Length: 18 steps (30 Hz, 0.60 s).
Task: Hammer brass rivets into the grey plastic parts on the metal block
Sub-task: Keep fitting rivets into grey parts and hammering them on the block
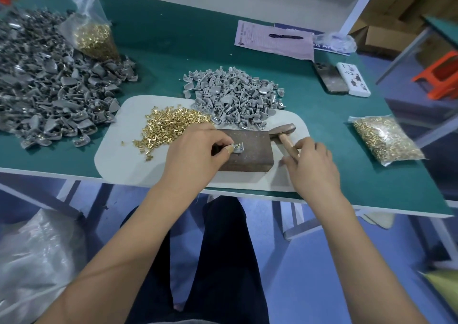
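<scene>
A brown metal block [250, 154] lies on a white mat [116, 155] at the table's near edge. My left hand [195, 150] pinches a small grey plastic part [238, 148] on top of the block. My right hand [309, 162] is curled around the wooden handle of a hammer [285, 135], whose head rests on the mat just right of the block. Loose brass rivets [168, 125] are heaped left of the block. Behind the block is a pile of grey plastic parts [235, 95].
A large heap of grey parts [49, 88] covers the left of the green table [173, 51], with an open bag of rivets [94, 36] on it. A sealed rivet bag [386, 138], a phone [330, 78], a white box [353, 79], and paper with a pen [275, 38] lie to the right.
</scene>
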Each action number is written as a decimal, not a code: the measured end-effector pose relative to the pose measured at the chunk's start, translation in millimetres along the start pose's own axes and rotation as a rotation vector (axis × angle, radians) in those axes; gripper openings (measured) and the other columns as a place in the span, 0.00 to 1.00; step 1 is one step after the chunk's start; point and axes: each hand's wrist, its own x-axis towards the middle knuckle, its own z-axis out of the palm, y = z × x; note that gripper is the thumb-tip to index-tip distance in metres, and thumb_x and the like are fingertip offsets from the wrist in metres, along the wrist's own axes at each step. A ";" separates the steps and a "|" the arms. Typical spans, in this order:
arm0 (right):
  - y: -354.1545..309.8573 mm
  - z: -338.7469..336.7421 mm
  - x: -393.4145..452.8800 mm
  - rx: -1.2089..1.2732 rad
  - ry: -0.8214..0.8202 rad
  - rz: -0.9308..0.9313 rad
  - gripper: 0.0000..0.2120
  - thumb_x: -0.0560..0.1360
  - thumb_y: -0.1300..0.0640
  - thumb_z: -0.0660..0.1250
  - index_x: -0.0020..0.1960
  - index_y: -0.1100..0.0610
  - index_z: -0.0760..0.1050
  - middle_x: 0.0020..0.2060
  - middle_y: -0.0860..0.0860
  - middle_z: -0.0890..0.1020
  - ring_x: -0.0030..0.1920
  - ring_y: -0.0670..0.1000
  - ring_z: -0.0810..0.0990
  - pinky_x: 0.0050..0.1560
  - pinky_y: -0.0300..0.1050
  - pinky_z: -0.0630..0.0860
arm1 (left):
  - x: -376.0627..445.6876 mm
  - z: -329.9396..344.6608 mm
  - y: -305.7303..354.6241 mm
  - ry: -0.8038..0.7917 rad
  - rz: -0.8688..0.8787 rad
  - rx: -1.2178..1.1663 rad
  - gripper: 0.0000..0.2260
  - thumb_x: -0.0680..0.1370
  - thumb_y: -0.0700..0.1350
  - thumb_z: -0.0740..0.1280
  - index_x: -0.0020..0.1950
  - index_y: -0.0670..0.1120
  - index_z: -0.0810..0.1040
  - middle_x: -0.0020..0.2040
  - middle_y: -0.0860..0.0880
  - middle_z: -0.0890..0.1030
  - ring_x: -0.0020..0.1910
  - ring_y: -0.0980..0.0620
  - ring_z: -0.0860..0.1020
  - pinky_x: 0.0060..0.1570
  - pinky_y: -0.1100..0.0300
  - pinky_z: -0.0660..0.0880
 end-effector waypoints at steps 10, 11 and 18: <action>11.2 -22.0 22.1 0.273 -0.029 -0.080 0.12 0.85 0.52 0.54 0.53 0.60 0.71 0.46 0.58 0.81 0.44 0.61 0.77 0.40 0.50 0.67 | 1.0 0.6 -0.8 -0.003 0.002 0.039 0.04 0.77 0.54 0.71 0.48 0.59 0.85 0.42 0.60 0.77 0.47 0.59 0.70 0.37 0.59 0.67; 11.5 -27.0 19.4 0.377 -0.013 -0.154 0.14 0.85 0.49 0.54 0.53 0.59 0.72 0.42 0.54 0.81 0.41 0.58 0.77 0.38 0.49 0.68 | 1.4 0.5 -1.3 0.000 0.001 0.044 0.04 0.77 0.55 0.71 0.48 0.59 0.85 0.42 0.60 0.78 0.48 0.58 0.71 0.37 0.59 0.67; -3.7 -31.8 -18.1 0.440 -0.078 -0.463 0.13 0.84 0.41 0.54 0.54 0.47 0.73 0.32 0.45 0.74 0.36 0.51 0.73 0.37 0.52 0.72 | 3.5 -0.1 -0.7 0.001 -0.003 0.084 0.05 0.76 0.56 0.73 0.50 0.59 0.86 0.41 0.61 0.78 0.49 0.55 0.73 0.37 0.58 0.68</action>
